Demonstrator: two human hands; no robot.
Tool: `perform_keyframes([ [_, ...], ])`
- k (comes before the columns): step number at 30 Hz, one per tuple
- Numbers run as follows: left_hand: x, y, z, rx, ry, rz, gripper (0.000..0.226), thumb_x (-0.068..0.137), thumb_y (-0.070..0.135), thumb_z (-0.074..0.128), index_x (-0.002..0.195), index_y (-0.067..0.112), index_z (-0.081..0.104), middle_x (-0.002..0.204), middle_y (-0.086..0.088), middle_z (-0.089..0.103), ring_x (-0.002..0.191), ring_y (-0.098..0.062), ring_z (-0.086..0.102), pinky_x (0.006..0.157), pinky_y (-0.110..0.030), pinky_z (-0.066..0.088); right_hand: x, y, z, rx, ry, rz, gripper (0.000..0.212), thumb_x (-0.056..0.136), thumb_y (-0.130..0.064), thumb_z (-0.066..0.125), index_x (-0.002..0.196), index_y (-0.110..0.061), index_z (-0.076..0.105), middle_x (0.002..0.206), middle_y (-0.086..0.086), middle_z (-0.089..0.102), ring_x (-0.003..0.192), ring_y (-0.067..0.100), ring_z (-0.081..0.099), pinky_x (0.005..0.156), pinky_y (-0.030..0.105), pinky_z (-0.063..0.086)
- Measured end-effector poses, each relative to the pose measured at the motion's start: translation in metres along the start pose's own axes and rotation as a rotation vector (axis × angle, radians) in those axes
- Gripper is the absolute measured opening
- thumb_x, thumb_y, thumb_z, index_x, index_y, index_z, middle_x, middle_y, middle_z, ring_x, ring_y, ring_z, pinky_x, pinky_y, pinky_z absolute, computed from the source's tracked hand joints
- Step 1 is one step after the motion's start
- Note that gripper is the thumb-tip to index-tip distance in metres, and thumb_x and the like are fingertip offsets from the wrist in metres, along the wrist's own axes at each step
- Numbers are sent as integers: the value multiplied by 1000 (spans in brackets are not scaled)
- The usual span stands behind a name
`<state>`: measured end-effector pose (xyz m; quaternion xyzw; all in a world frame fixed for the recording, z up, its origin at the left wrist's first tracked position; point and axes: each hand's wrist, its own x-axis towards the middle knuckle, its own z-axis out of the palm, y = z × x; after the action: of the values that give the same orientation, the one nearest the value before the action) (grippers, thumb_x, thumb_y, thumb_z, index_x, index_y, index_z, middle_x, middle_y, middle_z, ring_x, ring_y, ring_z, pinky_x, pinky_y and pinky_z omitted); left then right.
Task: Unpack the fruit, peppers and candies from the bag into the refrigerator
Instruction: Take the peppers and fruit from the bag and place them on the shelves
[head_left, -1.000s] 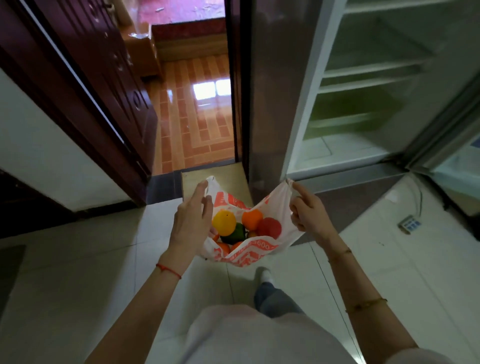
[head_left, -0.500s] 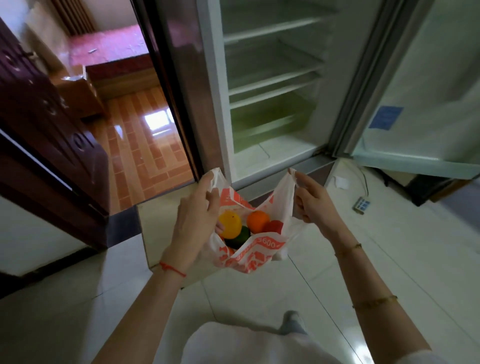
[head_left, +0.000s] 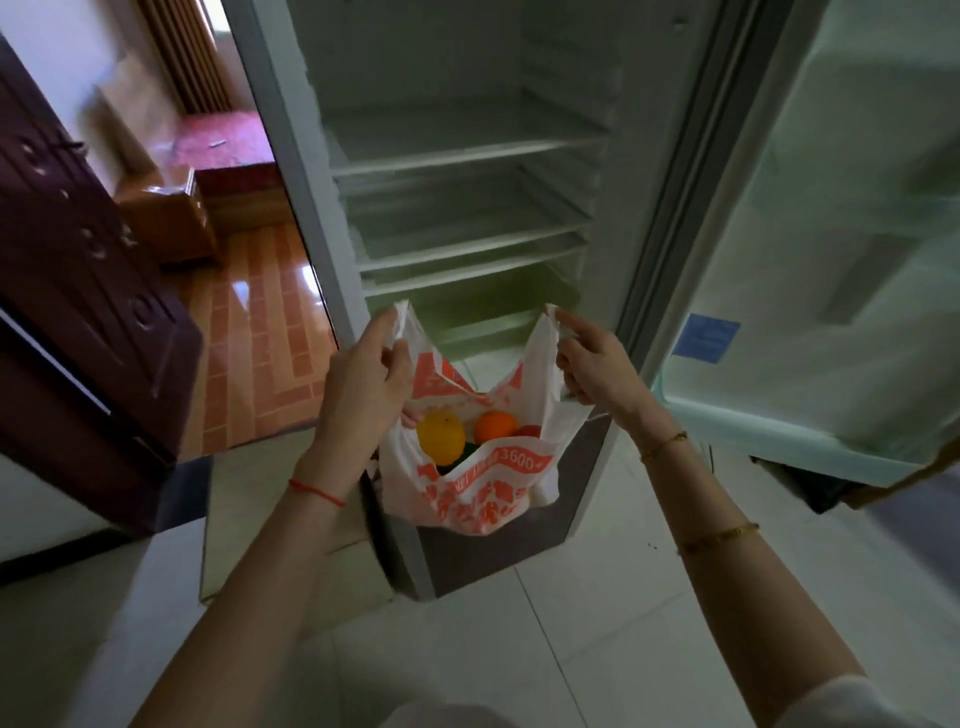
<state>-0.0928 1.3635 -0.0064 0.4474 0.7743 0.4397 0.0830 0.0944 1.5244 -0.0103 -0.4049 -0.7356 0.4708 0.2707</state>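
Observation:
A white plastic bag (head_left: 480, 493) with orange print hangs open in front of the refrigerator (head_left: 467, 156). My left hand (head_left: 363, 384) pinches its left handle, and my right hand (head_left: 592, 364) pinches the right one. Inside the bag lie a yellow fruit (head_left: 441, 436), an orange fruit (head_left: 496, 426), a red piece (head_left: 530, 431) and something dark green (head_left: 467, 452), partly hidden. The refrigerator stands open directly ahead, its glass shelves bare.
The refrigerator door (head_left: 831, 260) swings out to the right. A dark wooden door (head_left: 78, 260) stands open at the left, leading to a room with an orange tiled floor (head_left: 260, 338). Pale floor tiles (head_left: 571, 649) lie underfoot.
My view has swung right and closer to the refrigerator, which now fills the middle. Both hands have lifted the bag higher, in front of the lower shelves, still holding the handles apart.

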Motion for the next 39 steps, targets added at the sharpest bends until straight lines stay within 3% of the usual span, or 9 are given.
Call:
perform_keyframes([
  [6, 55, 20, 22, -44, 108, -16, 34, 104, 23, 40, 137, 32, 41, 78, -13, 65, 50, -20, 69, 48, -42, 60, 66, -12, -27, -41, -30, -122, 48, 98, -10, 35, 142, -23, 47, 61, -6, 49, 44, 8, 42, 43, 26, 37],
  [10, 86, 21, 30, -18, 142, -29, 35, 104, 24, 39, 139, 31, 40, 80, -8, 65, 52, -15, 70, 50, -36, 58, 110, -17, -31, -38, -19, -132, 49, 98, -9, 35, 144, -20, 44, 61, -7, 52, 40, 6, 44, 40, 23, 38],
  [18, 118, -1, 43, -35, 152, -86, 37, 105, 20, 40, 140, 31, 39, 74, -11, 63, 52, -16, 70, 53, -45, 59, 169, 1, -24, -64, -32, -94, 48, 98, -10, 35, 144, -20, 44, 57, -5, 50, 36, 5, 43, 36, 22, 38],
  [23, 117, -24, 53, -26, 117, -146, 40, 105, 21, 40, 144, 25, 36, 72, -8, 66, 47, -15, 68, 48, -37, 58, 178, 16, -23, -161, -86, -130, 41, 99, -12, 38, 138, -21, 48, 64, -3, 58, 37, 7, 48, 40, 27, 45],
  [27, 106, -38, 57, -41, 67, -153, 42, 104, 21, 41, 142, 34, 32, 74, -12, 65, 47, -19, 68, 45, -44, 57, 179, 22, -18, -350, -61, -185, 25, 98, -16, 43, 120, -13, 55, 75, -3, 62, 45, 11, 58, 46, 24, 53],
  [31, 97, -33, 61, -12, 35, -164, 44, 104, 17, 41, 145, 27, 32, 73, -6, 65, 47, -14, 68, 46, -34, 58, 176, 30, -4, -517, 110, -179, 28, 94, -30, 56, 111, -10, 49, 86, 6, 63, 67, 23, 63, 63, 41, 58],
  [34, 92, -30, 65, -4, 44, -165, 48, 103, 19, 42, 148, 30, 30, 78, -5, 65, 50, -11, 69, 47, -32, 59, 172, 35, 5, -697, 309, -409, 41, 87, -34, 64, 116, -11, 48, 108, 7, 55, 96, 22, 53, 84, 36, 48],
  [36, 90, -29, 69, -2, 54, -168, 51, 103, 20, 43, 149, 34, 27, 79, -6, 64, 51, -10, 69, 46, -32, 59, 170, 37, 10, -810, 356, -629, 32, 87, -30, 64, 111, -9, 55, 111, 9, 54, 102, 26, 49, 87, 34, 43],
  [39, 88, -27, 76, 25, 74, -180, 51, 104, 22, 42, 150, 36, 24, 82, -5, 64, 52, -9, 69, 45, -30, 59, 173, 44, 18, -779, 156, -891, 9, 88, -17, 65, 92, -9, 64, 95, 7, 62, 90, 23, 54, 79, 33, 46],
])
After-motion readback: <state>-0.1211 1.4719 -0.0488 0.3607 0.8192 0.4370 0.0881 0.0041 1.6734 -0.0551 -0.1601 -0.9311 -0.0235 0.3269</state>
